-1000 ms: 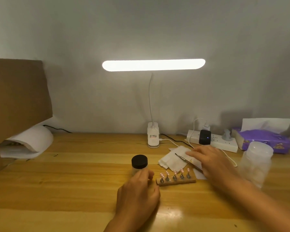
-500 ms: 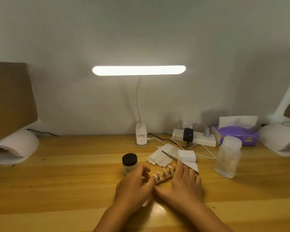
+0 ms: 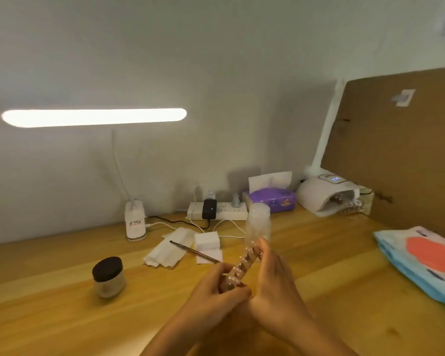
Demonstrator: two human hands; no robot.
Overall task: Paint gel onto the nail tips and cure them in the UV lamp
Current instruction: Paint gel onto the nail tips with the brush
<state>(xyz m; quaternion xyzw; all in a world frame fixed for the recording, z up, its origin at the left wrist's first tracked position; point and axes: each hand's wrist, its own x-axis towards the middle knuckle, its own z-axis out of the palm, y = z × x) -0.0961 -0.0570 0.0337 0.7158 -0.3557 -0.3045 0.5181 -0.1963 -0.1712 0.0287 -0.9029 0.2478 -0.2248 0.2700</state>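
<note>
Open desk point(image 3: 319, 242) runs up to the front of the UV lamp point(image 3: 316, 199). Tissue box point(image 3: 270, 201) just left of it, cardboard panel point(image 3: 396, 150) close right, blue packet point(image 3: 421, 263) front-right

Desk point(image 3: 62, 304): wood, yellow grain, varnished; it threw a glossy reflection near the front edge.
Holder strip point(image 3: 243, 265): brown, looked like wood, matt. Nail tips point(image 3: 233, 279) on it were pale and shiny.
Jar point(image 3: 109, 281): frosted, translucent body under a matt black lid.
Bottle point(image 3: 258, 222): clear plastic, slightly cloudy.
Paper towels point(image 3: 168, 250): white, soft, matt, creased.
Block point(image 3: 206, 240): white, matt, foam-like.
Tissue pack point(image 3: 270, 202): purple wrap with a sheen, thin white tissue standing out of it.
UV lamp point(image 3: 315, 199): smooth white plastic shell.
Power strip point(image 3: 224, 214) and desk lamp base point(image 3: 135, 222): white plastic.
Panel point(image 3: 396, 150): brown cardboard, dull.
Wall point(image 3: 216, 60): matt paint.
</note>
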